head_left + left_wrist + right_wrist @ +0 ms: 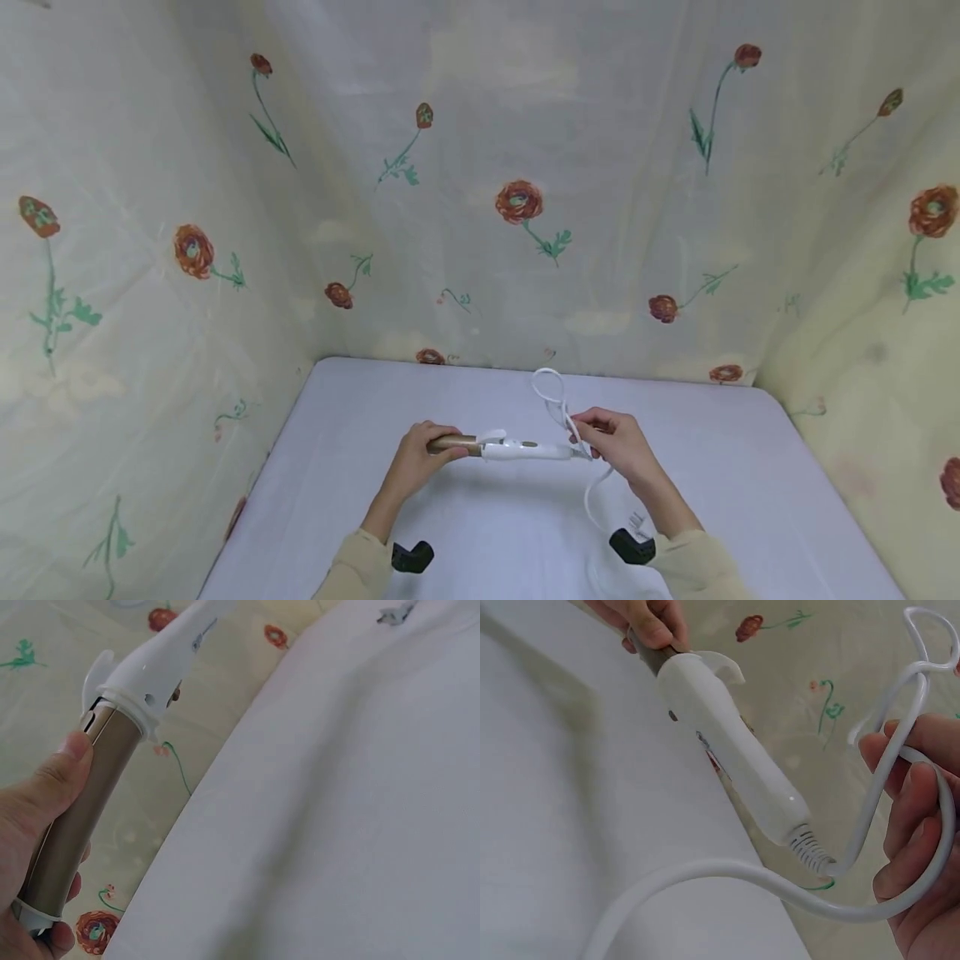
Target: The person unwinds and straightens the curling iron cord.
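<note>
A curling iron with a white handle and a gold-brown barrel is held level above the table. My left hand grips it round the barrel, thumb along the upper side near the clamp lever. At the handle's other end, my right hand pinches the white power cord between thumb and fingers. The cord rises in a loop above that hand, and another length curves down towards the table. The plug shows near the right wrist, its prongs visible.
A white-covered table lies beneath both hands. Flower-printed curtains stand at its back and sides. Each wrist carries a black device, one by the left sleeve and one by the right sleeve.
</note>
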